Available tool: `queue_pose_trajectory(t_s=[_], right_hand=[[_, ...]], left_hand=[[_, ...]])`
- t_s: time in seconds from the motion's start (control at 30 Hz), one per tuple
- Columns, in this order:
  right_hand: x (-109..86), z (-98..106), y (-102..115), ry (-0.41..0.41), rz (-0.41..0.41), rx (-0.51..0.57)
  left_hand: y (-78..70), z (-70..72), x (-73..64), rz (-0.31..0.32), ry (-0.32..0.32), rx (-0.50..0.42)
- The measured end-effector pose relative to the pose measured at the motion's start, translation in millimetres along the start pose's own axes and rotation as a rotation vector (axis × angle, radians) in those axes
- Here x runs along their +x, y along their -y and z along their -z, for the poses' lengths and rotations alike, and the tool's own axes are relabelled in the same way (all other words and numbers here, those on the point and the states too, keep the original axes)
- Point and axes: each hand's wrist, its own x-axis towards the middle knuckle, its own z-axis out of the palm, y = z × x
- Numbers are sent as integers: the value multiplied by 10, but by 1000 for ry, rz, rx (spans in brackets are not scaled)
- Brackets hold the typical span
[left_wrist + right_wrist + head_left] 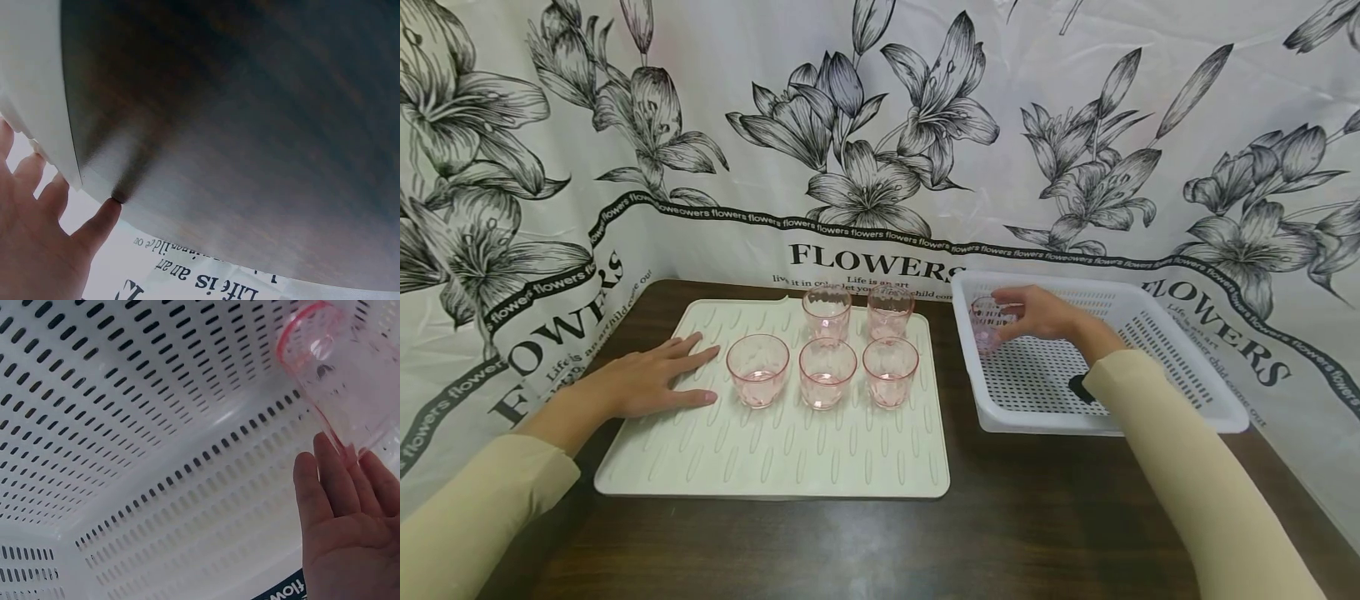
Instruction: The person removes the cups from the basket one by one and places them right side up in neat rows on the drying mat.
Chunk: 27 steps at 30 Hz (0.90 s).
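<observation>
My left hand lies flat with spread fingers on the left side of a cream ridged drying mat. On the mat, several clear glasses with pink rims stand upright, the nearest to that hand being the front-left glass. Inside a white perforated basket, my right hand holds another pink-rimmed glass at the left end, thumb and fingers at its side. The right wrist view shows the fingers against this glass; its far part is cut off. The left wrist view shows part of the left hand.
Both mat and basket rest on a dark wooden table, the basket to the right of the mat. A white flower-printed cloth hangs behind. Close to the right cuff is a small black object.
</observation>
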Motion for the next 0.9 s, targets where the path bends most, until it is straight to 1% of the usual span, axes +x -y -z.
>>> queue_pose_trajectory(t_s=[0.1, 0.33, 0.57, 0.77, 0.9], right_hand=[[16, -19, -4, -6, 9, -26], [34, -24, -4, -19, 10, -44], [16, -14, 20, -21, -11, -77], [-21, 104, 147, -78, -7, -107], [-28, 187, 267, -118, 21, -125]], left_hand=[[0, 1, -2, -2, 0, -1], [-11, 22, -17, -2, 2, -1], [-23, 27, -28, -11, 5, 3], [-10, 21, -13, 3, 15, 7], [-10, 23, -17, 0, 17, 7]])
